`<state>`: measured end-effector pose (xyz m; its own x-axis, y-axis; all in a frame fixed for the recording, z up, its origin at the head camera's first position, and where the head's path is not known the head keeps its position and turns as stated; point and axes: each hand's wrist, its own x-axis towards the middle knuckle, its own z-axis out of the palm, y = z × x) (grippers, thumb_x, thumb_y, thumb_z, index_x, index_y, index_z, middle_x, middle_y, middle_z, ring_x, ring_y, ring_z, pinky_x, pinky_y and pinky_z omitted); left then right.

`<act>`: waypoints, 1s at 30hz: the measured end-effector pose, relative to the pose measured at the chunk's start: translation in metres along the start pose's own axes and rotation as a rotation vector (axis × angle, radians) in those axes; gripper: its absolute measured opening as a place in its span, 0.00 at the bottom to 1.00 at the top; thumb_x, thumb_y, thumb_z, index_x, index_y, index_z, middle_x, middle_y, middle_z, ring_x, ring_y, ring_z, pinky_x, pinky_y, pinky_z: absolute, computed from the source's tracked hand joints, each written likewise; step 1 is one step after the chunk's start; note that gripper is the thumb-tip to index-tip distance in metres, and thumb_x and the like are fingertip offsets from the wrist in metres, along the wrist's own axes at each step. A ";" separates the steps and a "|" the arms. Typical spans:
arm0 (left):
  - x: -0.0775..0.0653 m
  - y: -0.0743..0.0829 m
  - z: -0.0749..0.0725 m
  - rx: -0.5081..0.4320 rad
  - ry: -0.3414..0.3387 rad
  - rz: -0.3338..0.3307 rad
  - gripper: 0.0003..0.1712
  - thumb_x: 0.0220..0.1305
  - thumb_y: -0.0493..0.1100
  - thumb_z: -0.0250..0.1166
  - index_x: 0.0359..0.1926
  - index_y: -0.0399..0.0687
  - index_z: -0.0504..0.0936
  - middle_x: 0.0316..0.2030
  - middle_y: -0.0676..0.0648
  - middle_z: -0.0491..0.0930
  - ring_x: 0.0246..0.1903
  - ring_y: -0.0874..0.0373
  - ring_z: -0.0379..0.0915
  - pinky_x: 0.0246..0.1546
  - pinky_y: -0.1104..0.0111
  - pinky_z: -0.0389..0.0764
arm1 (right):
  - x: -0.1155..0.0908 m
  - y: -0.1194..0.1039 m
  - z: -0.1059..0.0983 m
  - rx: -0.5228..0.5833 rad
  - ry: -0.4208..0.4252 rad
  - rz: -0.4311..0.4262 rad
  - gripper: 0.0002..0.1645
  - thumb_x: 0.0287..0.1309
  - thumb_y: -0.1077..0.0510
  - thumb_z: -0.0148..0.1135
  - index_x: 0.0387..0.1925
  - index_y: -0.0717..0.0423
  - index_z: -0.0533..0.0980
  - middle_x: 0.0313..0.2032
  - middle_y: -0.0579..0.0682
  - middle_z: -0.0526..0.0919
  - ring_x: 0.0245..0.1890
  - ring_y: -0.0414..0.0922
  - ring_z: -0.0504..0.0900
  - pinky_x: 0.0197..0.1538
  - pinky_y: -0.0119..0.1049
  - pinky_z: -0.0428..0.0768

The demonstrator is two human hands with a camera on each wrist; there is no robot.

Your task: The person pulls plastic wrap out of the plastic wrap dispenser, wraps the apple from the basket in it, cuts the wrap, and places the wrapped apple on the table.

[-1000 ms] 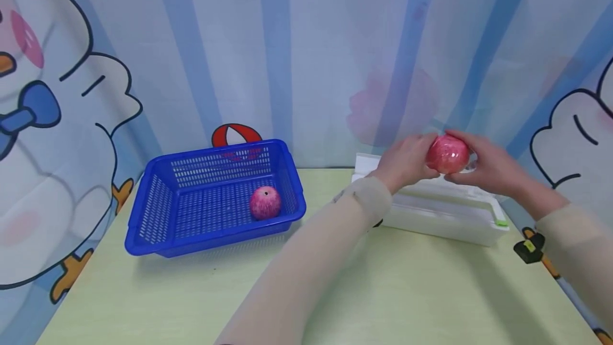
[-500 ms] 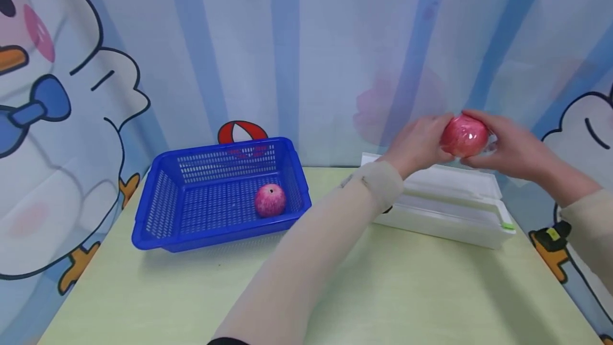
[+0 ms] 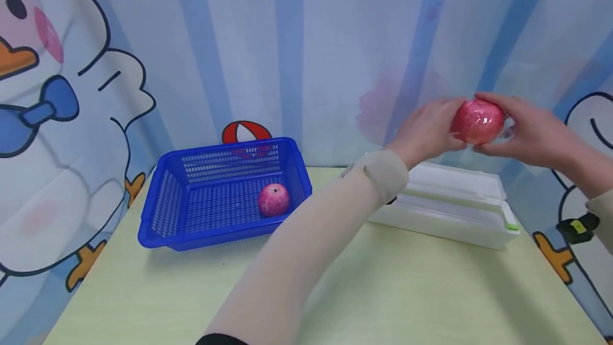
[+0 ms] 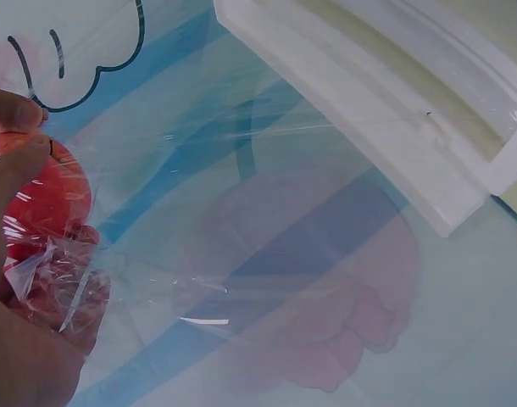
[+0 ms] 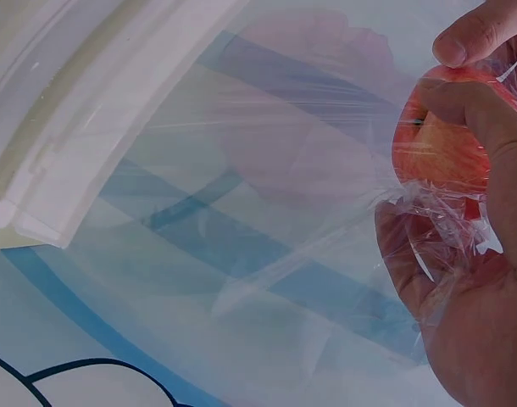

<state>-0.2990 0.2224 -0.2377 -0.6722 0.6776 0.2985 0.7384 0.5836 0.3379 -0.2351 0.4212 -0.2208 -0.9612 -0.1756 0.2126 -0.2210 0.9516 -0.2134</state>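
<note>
A red apple (image 3: pixel 479 121) is raised above the white cling film dispenser (image 3: pixel 445 228), held between both hands. My left hand (image 3: pixel 431 128) grips its left side, and my right hand (image 3: pixel 538 134) grips the right, fingers above and thumb below. Shiny cling film (image 4: pixel 76 284) covers the apple and bunches under it in the left wrist view. From there a clear sheet stretches toward the dispenser, whose long lid stands open. The right wrist view shows the apple's stem end (image 5: pixel 419 121) beneath the film, with fingertips pressing at its top.
A blue plastic basket (image 3: pixel 165 228) stands at the left of the pale table (image 3: pixel 383 292), with one pinkish-red apple (image 3: pixel 274 199) inside. Behind the table hangs a cartoon-printed curtain (image 3: pixel 330 68). A green piece (image 3: pixel 512 226) sits at the dispenser's right end.
Both hands have lifted the apple up and to the right, away from the dispenser, uncovering more of its open lid. The basket and its apple stay in place as the head view shifts slightly.
</note>
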 end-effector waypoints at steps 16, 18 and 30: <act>0.004 0.026 -0.018 0.052 -0.005 0.025 0.48 0.65 0.59 0.76 0.80 0.62 0.64 0.71 0.62 0.73 0.67 0.71 0.68 0.62 0.81 0.71 | -0.019 0.000 -0.020 -0.087 0.121 -0.024 0.68 0.46 0.68 0.84 0.83 0.59 0.55 0.69 0.75 0.66 0.59 0.74 0.67 0.46 0.75 0.82; 0.003 0.030 -0.020 0.062 -0.008 0.027 0.48 0.65 0.60 0.76 0.80 0.62 0.65 0.70 0.62 0.73 0.67 0.72 0.69 0.62 0.80 0.72 | -0.022 -0.001 -0.022 -0.102 0.134 -0.026 0.68 0.45 0.69 0.84 0.83 0.60 0.55 0.68 0.76 0.66 0.58 0.74 0.68 0.46 0.75 0.82; -0.001 0.043 -0.036 0.075 -0.001 0.030 0.52 0.66 0.60 0.75 0.83 0.62 0.59 0.72 0.61 0.71 0.68 0.71 0.68 0.63 0.80 0.71 | -0.026 -0.008 -0.039 -0.172 0.182 -0.052 0.69 0.43 0.71 0.84 0.82 0.63 0.54 0.67 0.77 0.66 0.55 0.74 0.70 0.46 0.75 0.81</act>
<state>-0.2682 0.2308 -0.1917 -0.6497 0.6956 0.3065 0.7602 0.5950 0.2611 -0.2016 0.4275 -0.1878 -0.9006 -0.1916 0.3902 -0.2226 0.9743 -0.0355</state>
